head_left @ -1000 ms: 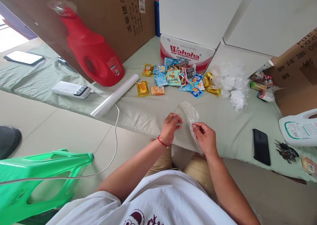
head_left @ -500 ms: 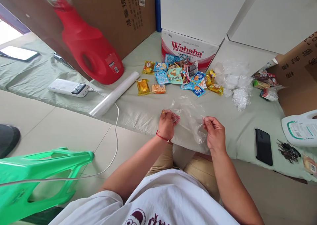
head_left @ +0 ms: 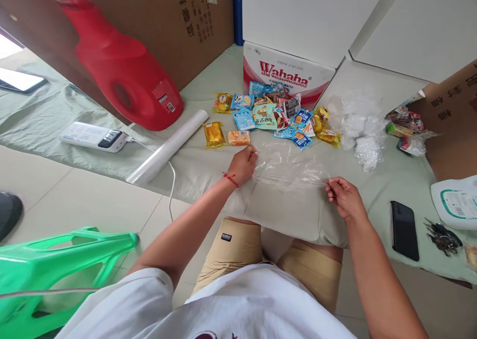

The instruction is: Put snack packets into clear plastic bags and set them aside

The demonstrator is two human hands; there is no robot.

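Two hands pinch opposite ends of a clear plastic bag [head_left: 288, 167]: left hand [head_left: 244, 165], right hand [head_left: 343, 197], well apart. Film is stretched flat near the mattress's [head_left: 208, 160] front edge, snack packets [head_left: 272, 118] just beyond.

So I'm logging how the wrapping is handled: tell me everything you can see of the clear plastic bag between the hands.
The clear plastic bag is thin, see-through and wrinkled, and looks empty. It is stretched out nearly flat, just above or on the pale green cloth, in front of the pile of snack packets. The left hand pinches its left edge and the right hand its right edge.
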